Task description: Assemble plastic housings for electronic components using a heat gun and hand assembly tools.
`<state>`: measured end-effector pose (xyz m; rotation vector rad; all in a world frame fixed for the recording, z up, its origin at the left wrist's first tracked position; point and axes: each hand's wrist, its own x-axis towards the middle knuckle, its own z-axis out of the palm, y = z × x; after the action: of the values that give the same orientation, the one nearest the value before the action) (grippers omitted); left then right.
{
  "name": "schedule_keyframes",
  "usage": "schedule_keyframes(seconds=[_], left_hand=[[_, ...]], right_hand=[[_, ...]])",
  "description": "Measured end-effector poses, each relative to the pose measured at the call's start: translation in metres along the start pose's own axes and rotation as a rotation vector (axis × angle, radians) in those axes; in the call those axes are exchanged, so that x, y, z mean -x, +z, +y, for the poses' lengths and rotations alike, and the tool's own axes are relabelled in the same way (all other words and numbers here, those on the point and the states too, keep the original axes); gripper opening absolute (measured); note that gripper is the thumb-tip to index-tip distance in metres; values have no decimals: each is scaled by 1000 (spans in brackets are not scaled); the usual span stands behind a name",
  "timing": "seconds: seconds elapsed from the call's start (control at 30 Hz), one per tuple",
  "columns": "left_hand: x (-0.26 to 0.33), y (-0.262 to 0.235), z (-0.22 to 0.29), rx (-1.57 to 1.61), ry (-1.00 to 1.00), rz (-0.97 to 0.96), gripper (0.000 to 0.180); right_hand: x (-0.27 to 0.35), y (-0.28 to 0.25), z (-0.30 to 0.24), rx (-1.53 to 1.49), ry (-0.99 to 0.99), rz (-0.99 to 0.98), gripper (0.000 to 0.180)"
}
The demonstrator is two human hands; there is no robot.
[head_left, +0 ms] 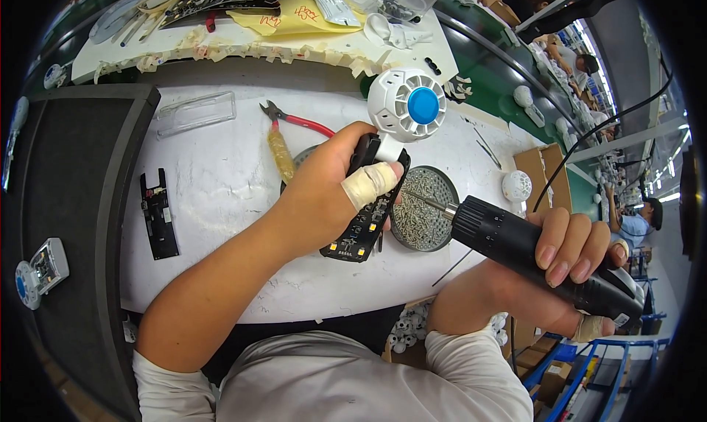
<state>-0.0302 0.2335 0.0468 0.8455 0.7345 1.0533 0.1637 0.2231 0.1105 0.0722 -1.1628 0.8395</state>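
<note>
My left hand [324,179], its thumb wrapped in tape, grips a small handheld fan with a white vented round head, a blue centre [423,106] and a dark body. A black circuit board [359,236] with small yellow-white lights shows along that body. In my right hand [571,249] lies a black electric screwdriver [490,229], pointing left. Its bit reaches the right side of the fan's body; the exact contact is hidden. Beneath the bit sits a round grey dish of small screws [427,227]. A second round dish is mostly covered by my left hand.
Cutters [276,138] with one red and one tape-wrapped handle lie beyond my left hand. A clear plastic case [195,115] and a slim black board [157,219] lie leftward. A dark belt [66,223] runs at far left. A shelf with a yellow bag [294,17] stands behind; people work far right.
</note>
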Motion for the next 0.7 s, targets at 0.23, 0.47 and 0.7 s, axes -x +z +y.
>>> schedule_keyframes(seconds=[0.23,0.47,0.7], left_hand=[[1,-1,-4,41,22,26,35],[-4,-5,-14,-174,193,57,35],[-1,-3,-11,-282,202,54,34]], right_hand=[[5,9,6,84,33,-2,58],[7,8,9,111,45,-51,61],[10,9,12,153,67,-183,67]])
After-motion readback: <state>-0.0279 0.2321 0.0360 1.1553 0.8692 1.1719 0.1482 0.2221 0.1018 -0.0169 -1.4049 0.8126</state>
